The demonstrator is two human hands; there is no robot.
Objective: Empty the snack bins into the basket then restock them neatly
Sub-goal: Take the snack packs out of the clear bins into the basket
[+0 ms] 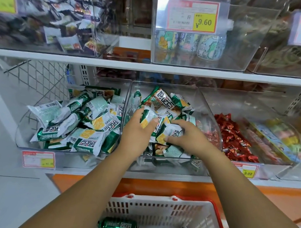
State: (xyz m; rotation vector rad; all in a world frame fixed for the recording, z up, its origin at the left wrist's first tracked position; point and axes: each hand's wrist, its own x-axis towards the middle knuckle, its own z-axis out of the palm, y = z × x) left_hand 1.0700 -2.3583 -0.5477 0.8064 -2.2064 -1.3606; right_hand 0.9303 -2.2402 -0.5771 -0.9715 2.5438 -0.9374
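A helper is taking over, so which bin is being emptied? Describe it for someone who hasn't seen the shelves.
On the lower shelf, above the red-rimmed basket, stands a row of clear bins. It is the second bin from the left, where the left hand and right hand grip green-and-white packets; its left neighbour holds the same packets, its right neighbour red candies.
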